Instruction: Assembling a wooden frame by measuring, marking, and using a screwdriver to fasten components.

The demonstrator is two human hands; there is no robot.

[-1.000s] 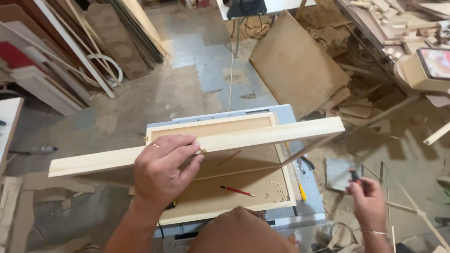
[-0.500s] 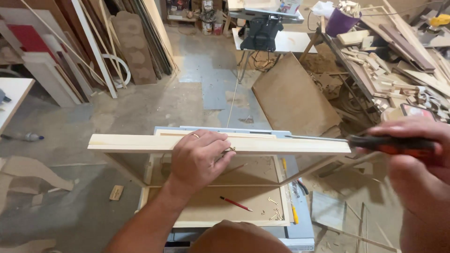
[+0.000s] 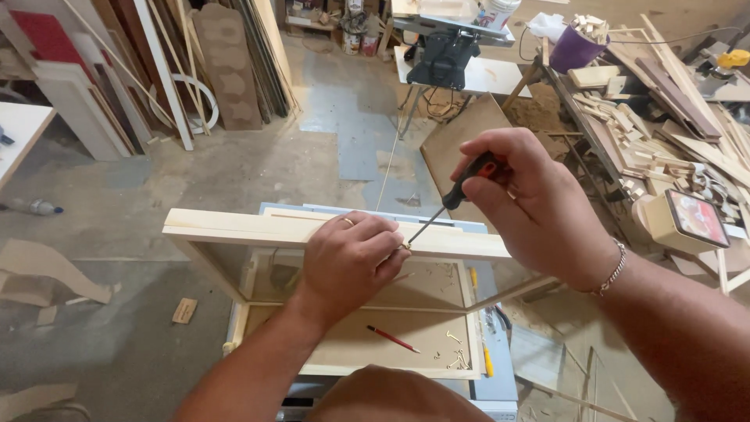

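Both hands meet at the wooden frame's (image 3: 234,228) top rail, which runs left-right. Left hand (image 3: 348,262) pinches a small fitting there; right hand (image 3: 531,203), fist closed, angles the screwdriver (image 3: 453,197) down-left onto it.

Both forearms bare, no sleeves in view. Left hand (image 3: 349,262) wears a plain gold-coloured ring (image 3: 348,222) on one finger. Right hand (image 3: 530,205) has a thin silver-coloured chain bracelet (image 3: 616,271) at the wrist. No gloves on either hand.
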